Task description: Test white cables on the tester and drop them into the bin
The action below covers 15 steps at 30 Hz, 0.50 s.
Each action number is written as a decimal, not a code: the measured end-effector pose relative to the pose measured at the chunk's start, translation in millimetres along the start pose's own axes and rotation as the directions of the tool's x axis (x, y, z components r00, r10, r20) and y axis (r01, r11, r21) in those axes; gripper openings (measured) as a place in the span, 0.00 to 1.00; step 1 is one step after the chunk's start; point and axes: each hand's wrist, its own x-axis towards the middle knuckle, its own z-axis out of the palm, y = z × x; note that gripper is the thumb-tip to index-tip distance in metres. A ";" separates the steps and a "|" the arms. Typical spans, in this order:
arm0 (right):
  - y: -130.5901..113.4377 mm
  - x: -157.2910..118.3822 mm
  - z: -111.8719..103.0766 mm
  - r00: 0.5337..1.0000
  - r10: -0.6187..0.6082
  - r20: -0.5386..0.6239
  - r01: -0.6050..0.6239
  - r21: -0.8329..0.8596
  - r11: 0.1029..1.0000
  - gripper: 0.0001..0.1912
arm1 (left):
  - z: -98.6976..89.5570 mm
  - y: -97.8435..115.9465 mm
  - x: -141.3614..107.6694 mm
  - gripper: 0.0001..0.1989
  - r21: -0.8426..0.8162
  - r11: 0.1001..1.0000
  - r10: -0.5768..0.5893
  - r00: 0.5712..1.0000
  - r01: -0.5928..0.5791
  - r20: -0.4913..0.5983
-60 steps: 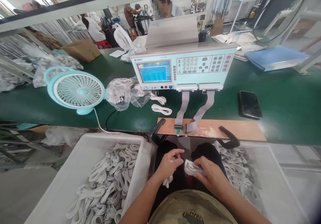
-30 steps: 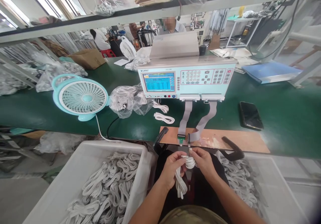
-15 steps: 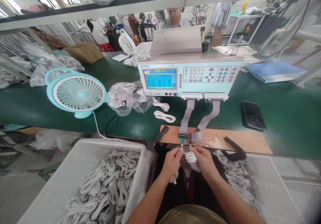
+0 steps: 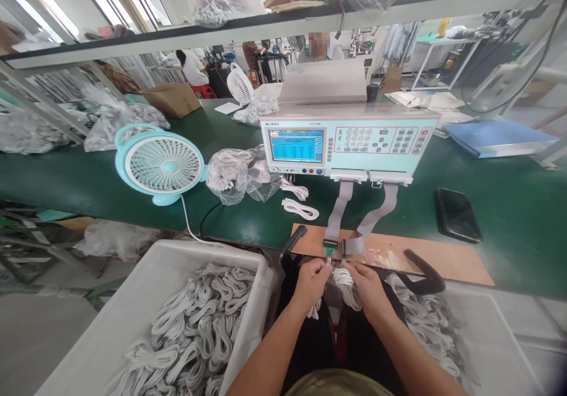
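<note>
So, coiled white cables (image 4: 347,288) between left hand (image 4: 310,282) and right hand (image 4: 368,285), both pinching them

This is a factory workshop. An instrument (image 4: 354,148) stands on a bench (image 4: 522,236), bins (image 4: 128,301) hold coiled cables (image 4: 199,319), and people (image 4: 194,68) are beyond.

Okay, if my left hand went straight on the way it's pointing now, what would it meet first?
Most likely the small green connector board at the end of the left grey ribbon cable, just beyond your left hand. Depth is unclear; they may already touch.
</note>
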 end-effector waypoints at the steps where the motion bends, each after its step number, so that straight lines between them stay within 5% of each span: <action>1: -0.1 0.1 -0.2 1.000 0.002 0.003 -0.002 0.003 1.000 0.19 | -0.3 0.8 0.6 0.17 0.007 1.000 0.005 1.000 -0.005 0.001; 9: 0.6 1.1 -1.1 1.000 0.002 0.023 -0.002 0.009 1.000 0.18 | 12.1 -7.5 -1.8 0.16 -0.183 0.970 -0.176 0.983 0.162 -0.062; 15: 3.2 3.0 -3.7 1.000 0.017 0.016 -0.017 0.008 1.000 0.20 | 10.5 -6.0 0.1 0.17 -0.095 0.993 -0.079 0.995 0.074 -0.056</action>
